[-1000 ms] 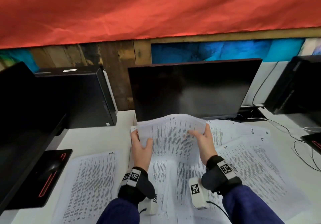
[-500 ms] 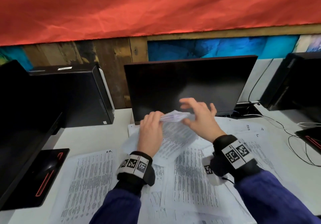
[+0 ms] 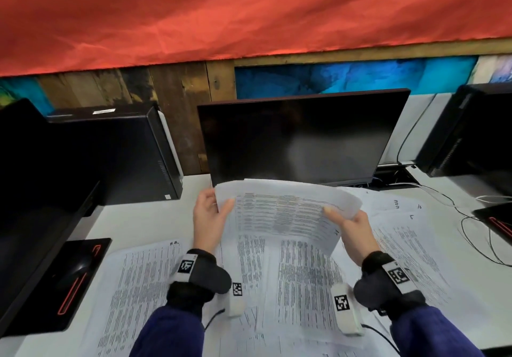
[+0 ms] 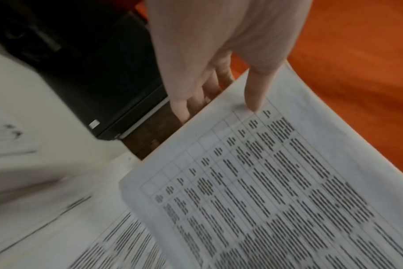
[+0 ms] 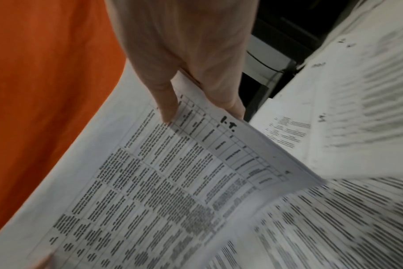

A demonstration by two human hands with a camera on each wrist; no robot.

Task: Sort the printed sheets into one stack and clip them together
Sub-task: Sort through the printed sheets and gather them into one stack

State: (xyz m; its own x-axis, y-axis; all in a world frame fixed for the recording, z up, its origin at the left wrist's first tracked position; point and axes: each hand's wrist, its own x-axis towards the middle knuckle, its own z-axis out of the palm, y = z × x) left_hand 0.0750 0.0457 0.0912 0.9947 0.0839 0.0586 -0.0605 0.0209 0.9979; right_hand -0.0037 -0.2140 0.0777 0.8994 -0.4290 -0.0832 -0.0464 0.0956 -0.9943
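I hold a thin stack of printed sheets (image 3: 285, 212) in the air above the desk, in front of the monitor. My left hand (image 3: 213, 212) grips its left edge, thumb on top and fingers behind, as the left wrist view shows on the stack (image 4: 276, 182). My right hand (image 3: 352, 226) pinches the right edge, thumb on the printed face; the stack (image 5: 163, 172) bears a handwritten mark near that thumb. More printed sheets (image 3: 299, 282) lie spread and overlapping on the white desk (image 3: 135, 218) below. No clip is in view.
A dark monitor (image 3: 299, 137) stands right behind the held stack. A black computer tower (image 3: 124, 157) is at the left, another black unit (image 3: 476, 132) at the right with cables (image 3: 471, 229). A black pad with a mouse (image 3: 77, 273) lies at the left.
The stack stood edge-on half a second ago with my right hand spread over it; now it is turned face up and held at both side edges.
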